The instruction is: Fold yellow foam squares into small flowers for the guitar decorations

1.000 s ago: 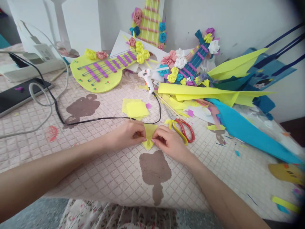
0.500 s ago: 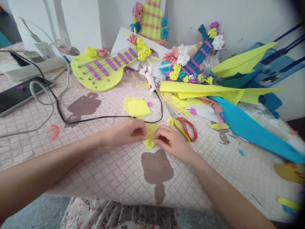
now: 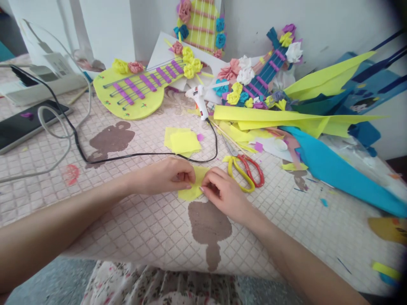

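Observation:
A small sheet of yellow crepe paper point(image 3: 192, 193) lies low over the tablecloth, partly covered by my fingers. My left hand point(image 3: 168, 174) pinches its left side, fingers curled with thumb against them. My right hand point(image 3: 224, 190) grips the right side the same way, close to the left. Just beyond them rests a stack of yellow paper squares point(image 3: 185, 142). To the right of my right hand lie scissors point(image 3: 244, 171) with one yellow and one red handle.
A white glue gun point(image 3: 201, 103) stands behind, its black cord point(image 3: 136, 156) crossing the table. Yellow paper guitar point(image 3: 130, 95), blue flowered guitar point(image 3: 265, 78) and crepe sheets point(image 3: 343, 165) fill the back and right. A phone point(image 3: 28, 125) and power strip point(image 3: 38, 87) lie left.
The yellow paper has spread flatter and now shows further left beneath my left hand. My right hand has shifted slightly left, nearer the other. The view has moved a little.

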Motion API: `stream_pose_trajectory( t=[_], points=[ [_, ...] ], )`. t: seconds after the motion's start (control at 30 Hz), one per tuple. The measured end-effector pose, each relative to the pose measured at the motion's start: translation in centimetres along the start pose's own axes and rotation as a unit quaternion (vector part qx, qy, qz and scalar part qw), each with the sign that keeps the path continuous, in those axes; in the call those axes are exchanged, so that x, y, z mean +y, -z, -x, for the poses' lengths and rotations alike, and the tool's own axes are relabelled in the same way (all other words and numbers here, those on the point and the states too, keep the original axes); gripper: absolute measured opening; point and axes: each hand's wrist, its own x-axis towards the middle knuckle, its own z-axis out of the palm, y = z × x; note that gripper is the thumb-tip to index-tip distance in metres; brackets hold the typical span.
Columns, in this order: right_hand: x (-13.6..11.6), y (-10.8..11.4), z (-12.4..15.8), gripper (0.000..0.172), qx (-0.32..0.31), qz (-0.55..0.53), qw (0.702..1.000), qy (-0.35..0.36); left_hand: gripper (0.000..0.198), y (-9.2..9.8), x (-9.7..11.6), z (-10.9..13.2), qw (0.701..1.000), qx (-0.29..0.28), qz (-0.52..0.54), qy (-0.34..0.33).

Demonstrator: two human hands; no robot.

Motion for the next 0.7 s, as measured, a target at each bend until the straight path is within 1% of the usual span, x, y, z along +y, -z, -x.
stream_pose_trajectory(
  t=[0.07, 0.13, 0.17, 0.23, 0.33, 0.4, 0.5, 0.7],
  points=[
    [0.0, 0.0, 0.0, 0.008, 0.0, 0.004, 1.0, 0.001, 0.012, 0.8, -0.1, 0.0, 0.999, -0.05, 0.007, -0.02],
    [0.0, 0.2, 0.1, 0.008, -0.003, 0.003, 1.0, 0.003, 0.022, 1.7, -0.2, 0.2, 0.995, -0.096, 0.001, -0.041],
    [0.0, 0.4, 0.1, 0.007, -0.013, 0.0, 1.0, 0.006, 0.027, 2.0, -0.3, 0.2, 0.993, -0.108, -0.005, -0.053],
    [0.1, 0.8, 0.0, 0.003, -0.047, -0.009, 0.999, 0.019, 0.032, 2.3, -0.4, 0.4, 0.99, -0.121, -0.02, -0.073],
    [0.3, 1.6, -0.1, 0.013, -0.106, -0.017, 0.993, 0.046, 0.027, 2.0, -0.5, 0.4, 0.99, -0.11, -0.029, -0.085],
    [0.5, 1.9, -0.2, 0.014, -0.12, -0.022, 0.991, 0.057, 0.021, 1.5, -0.5, 0.2, 0.991, -0.096, -0.025, -0.086],
    [0.5, 1.9, -0.2, 0.009, -0.107, -0.033, 0.992, 0.057, 0.009, 1.1, -0.7, -0.1, 0.994, -0.08, -0.008, -0.076],
    [0.3, 1.2, -0.2, 0.009, -0.058, -0.038, 0.997, 0.023, 0.009, 0.7, -0.6, -0.3, 0.998, -0.057, 0.02, -0.016]
  ],
)
